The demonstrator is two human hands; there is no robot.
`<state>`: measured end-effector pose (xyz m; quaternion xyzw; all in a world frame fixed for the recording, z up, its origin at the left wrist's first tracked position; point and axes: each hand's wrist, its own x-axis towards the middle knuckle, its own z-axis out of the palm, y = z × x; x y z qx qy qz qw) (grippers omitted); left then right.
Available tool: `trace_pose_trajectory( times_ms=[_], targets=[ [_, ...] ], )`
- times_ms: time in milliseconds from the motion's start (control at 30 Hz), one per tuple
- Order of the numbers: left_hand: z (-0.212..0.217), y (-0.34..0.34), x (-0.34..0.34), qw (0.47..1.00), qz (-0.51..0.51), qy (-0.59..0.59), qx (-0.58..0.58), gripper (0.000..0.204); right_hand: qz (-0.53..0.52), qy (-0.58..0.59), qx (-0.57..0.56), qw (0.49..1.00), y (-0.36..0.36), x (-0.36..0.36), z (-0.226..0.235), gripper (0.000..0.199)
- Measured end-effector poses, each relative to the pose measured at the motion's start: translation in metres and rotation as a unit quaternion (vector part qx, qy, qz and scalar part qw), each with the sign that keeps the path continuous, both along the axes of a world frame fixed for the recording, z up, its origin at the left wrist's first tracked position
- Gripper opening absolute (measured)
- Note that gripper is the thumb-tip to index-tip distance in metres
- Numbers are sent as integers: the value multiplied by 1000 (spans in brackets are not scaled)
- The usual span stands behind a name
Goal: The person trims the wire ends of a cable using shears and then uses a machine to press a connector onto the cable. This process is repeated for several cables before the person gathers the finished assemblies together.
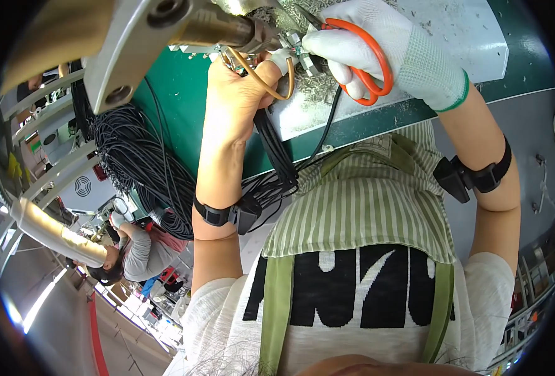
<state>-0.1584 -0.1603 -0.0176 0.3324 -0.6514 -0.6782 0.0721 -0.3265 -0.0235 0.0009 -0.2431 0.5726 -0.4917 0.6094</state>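
My right hand (378,47), in a white knit glove, is closed round scissors with orange-red loop handles (387,66). Their dark blades point up and away to the left. Its thumb and finger reach a small metal connector (293,45). My left hand (237,94) is bare except for a white cover on a fingertip. Its fingers are closed on black cables (274,147) with metal connector ends, beside that connector. A tan curved loop (282,96) stands out by the left fingers; what it belongs to is hidden.
Metal scraps (318,88) litter a pale sheet (478,44) on the green table (171,81). A lamp arm (127,50) hangs close at upper left. Coiled black cables (143,156) hang at the table's left edge. Another person (143,254) works farther left.
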Motion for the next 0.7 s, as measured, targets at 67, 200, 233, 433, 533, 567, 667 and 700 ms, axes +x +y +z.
trace_pose_trajectory(
  times_ms=[67,200,233,433,533,567,667,700],
  targets=[
    [3,3,-3,1000,3,-4,-24,10,2,0,12,1000,-2,0,0,31],
    [4,7,-4,989,-20,53,-134,13,-5,83,-20,996,-6,5,-2,31],
    [3,7,-3,988,-19,55,-145,13,2,128,-33,991,-7,6,-3,30],
    [-7,4,3,975,-21,47,-214,17,1,71,-48,996,-6,6,-4,28],
    [-6,7,2,979,-12,45,-197,18,-13,46,-38,998,-5,7,-4,27],
    [-5,8,1,981,-7,44,-188,18,-19,33,-33,999,-4,7,-4,27],
    [-3,11,0,980,1,28,-199,18,-13,17,-52,998,-3,4,-7,26],
    [-2,12,0,979,6,19,-204,18,-9,7,-61,998,-3,3,-8,26]
  ],
)
